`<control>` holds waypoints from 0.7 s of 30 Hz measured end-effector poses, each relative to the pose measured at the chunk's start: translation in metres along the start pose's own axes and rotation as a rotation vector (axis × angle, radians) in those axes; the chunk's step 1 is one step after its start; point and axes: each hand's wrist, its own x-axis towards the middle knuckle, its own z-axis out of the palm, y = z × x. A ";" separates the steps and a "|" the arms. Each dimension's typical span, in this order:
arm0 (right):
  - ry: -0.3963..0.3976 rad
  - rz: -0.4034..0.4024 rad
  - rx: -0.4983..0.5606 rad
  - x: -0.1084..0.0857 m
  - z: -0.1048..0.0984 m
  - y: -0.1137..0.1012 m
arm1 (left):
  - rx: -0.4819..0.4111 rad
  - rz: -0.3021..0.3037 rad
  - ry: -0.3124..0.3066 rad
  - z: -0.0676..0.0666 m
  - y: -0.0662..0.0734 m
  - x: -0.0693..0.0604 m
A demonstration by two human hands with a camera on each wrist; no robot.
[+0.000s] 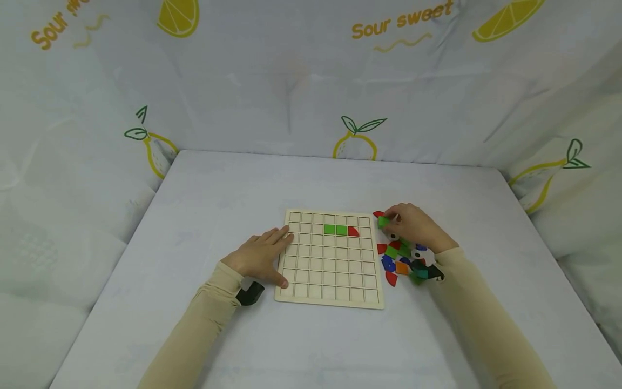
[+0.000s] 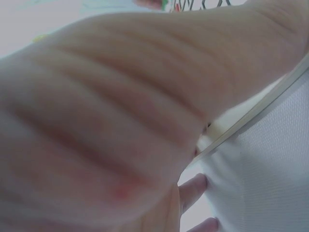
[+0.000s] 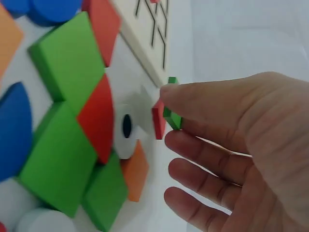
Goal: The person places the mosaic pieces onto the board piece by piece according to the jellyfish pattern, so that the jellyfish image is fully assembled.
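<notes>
A pale wooden grid board [image 1: 316, 278] lies on the table, with two green squares [image 1: 335, 229] and a red quarter-circle [image 1: 353, 232] in its cells. My left hand [image 1: 262, 254] rests on the board's left edge, fingers spread. Just past the board's right edge, my right hand [image 1: 413, 224] pinches a green square tile [image 3: 172, 118] between thumb and forefinger, and its other fingers are loosely bent. In the right wrist view a red piece [image 3: 158, 118] shows behind that tile. The left wrist view is mostly filled by my left hand [image 2: 106, 111].
Beside the board's right edge lies a loose pile of flat pieces, among them an orange piece [image 1: 401, 268], a blue piece [image 1: 387, 263], a red quarter-circle [image 1: 391, 279] and a white disc with a black oval [image 3: 126, 130]. Lemon-printed cloth [image 1: 291, 108] hangs behind the white table [image 1: 243, 183].
</notes>
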 end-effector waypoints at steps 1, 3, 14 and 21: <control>0.008 -0.002 0.025 0.000 -0.001 0.000 | 0.001 0.001 0.000 0.000 0.000 0.000; 0.020 -0.009 0.061 0.001 -0.004 -0.002 | 0.006 0.000 0.001 0.001 -0.001 0.000; 0.058 -0.087 0.124 0.014 -0.003 -0.028 | 0.001 -0.007 -0.005 0.001 -0.001 -0.001; 0.057 -0.120 0.194 0.021 -0.002 -0.048 | 0.000 0.007 0.000 0.000 0.000 0.000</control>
